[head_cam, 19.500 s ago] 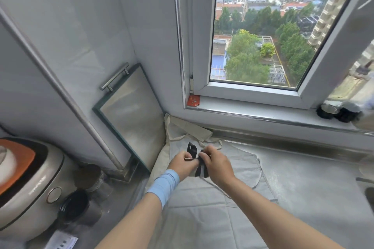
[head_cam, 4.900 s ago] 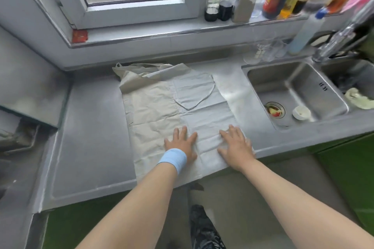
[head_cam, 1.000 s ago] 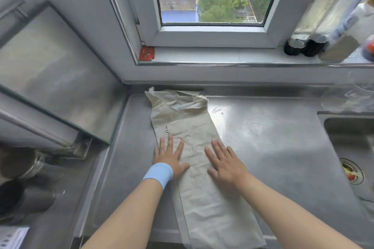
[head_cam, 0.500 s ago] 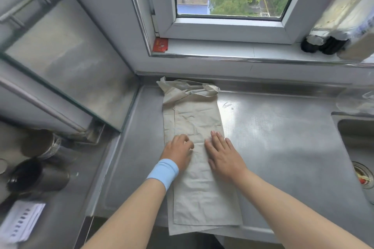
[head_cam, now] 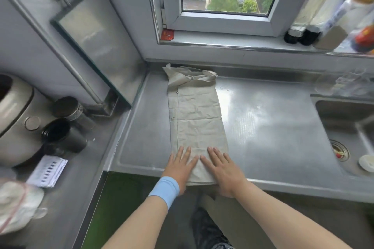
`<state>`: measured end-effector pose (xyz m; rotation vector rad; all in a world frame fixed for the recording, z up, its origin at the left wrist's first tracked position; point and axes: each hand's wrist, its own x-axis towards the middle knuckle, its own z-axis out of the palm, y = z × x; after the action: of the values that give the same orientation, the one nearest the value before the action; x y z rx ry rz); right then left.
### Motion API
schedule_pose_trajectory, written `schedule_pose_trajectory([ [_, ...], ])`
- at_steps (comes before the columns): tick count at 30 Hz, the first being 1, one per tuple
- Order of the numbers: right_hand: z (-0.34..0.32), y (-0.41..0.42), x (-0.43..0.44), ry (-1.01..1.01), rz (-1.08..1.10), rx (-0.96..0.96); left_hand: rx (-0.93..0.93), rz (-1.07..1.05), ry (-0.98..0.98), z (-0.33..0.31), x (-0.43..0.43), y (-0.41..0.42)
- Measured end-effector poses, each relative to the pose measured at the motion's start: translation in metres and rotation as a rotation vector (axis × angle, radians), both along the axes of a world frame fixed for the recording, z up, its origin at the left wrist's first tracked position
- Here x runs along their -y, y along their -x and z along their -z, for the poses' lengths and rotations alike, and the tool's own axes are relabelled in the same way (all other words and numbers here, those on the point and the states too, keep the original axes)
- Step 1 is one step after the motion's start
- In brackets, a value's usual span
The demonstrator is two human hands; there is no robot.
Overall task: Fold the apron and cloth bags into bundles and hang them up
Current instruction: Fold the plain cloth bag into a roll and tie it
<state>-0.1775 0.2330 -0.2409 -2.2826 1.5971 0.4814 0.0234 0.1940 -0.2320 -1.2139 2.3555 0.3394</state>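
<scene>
A beige cloth bag (head_cam: pixel 197 119) lies folded into a long narrow strip on the steel counter (head_cam: pixel 267 127), running from the counter's front edge back toward the window wall. Its handles bunch in a crumpled heap at the far end (head_cam: pixel 188 76). My left hand (head_cam: pixel 181 164), with a light blue wristband, presses flat on the strip's near end. My right hand (head_cam: pixel 221 166) lies flat beside it, fingers straight, at the same end. Both hands sit by the counter's front edge. No apron shows apart from this stack.
A steel sink (head_cam: pixel 348 127) is set in at the right. Bottles (head_cam: pixel 332 18) line the window sill. A metal board (head_cam: pixel 95 40) leans on the left wall. A rice cooker (head_cam: pixel 14 119), two dark jars (head_cam: pixel 62 127) and papers (head_cam: pixel 48 170) stand at the left.
Both hands slid along the strip toward me, from its middle to its near end. My left hand, curled half a second ago, now lies flat.
</scene>
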Motion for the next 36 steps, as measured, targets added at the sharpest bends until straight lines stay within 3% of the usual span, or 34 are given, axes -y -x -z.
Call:
schedule_pose_trajectory([
  [3, -0.012, -0.01, -0.009, 0.002, 0.045, 0.018, -0.078, -0.006, -0.021, -0.013, -0.008, -0.003],
  [8, -0.041, -0.01, 0.011, -0.068, 0.148, 0.1, -0.25, -0.299, -0.191, -0.061, 0.006, -0.007],
  [11, -0.079, -0.009, 0.036, -0.273, 0.181, -0.026, -0.205, -0.356, -0.419, -0.09, 0.025, -0.008],
  [14, -0.118, -0.002, 0.063, -0.471, 0.245, 0.001, -0.222, -0.509, -0.665, -0.115, 0.048, -0.007],
  [16, -0.139, 0.004, 0.081, -0.508, 0.249, 0.036, -0.302, -0.59, -0.706, -0.123, 0.067, -0.008],
  [19, -0.153, 0.01, 0.108, -0.369, 0.236, 0.095, -0.438, -0.619, -0.554, -0.13, 0.094, -0.006],
  [23, -0.137, 0.012, 0.143, 0.176, 0.209, 0.104, -0.458, -0.646, -0.145, -0.116, 0.132, -0.003],
  [25, -0.116, 0.013, 0.165, 0.26, 0.257, 0.166, -0.444, -0.693, -0.006, -0.1, 0.149, 0.0],
  [28, -0.085, 0.015, 0.181, 0.374, 0.198, 0.214, -0.372, -0.509, 0.276, -0.075, 0.149, 0.004],
  [30, -0.06, 0.018, 0.192, 0.456, 0.095, 0.161, -0.387, -0.4, 0.275, -0.059, 0.152, 0.012],
  [32, -0.044, 0.018, 0.192, 0.474, 0.011, 0.151, -0.314, -0.31, 0.137, -0.043, 0.155, 0.015],
  [36, -0.013, 0.02, 0.196, 0.327, -0.102, 0.24, -0.207, -0.288, -0.027, -0.018, 0.167, 0.01],
])
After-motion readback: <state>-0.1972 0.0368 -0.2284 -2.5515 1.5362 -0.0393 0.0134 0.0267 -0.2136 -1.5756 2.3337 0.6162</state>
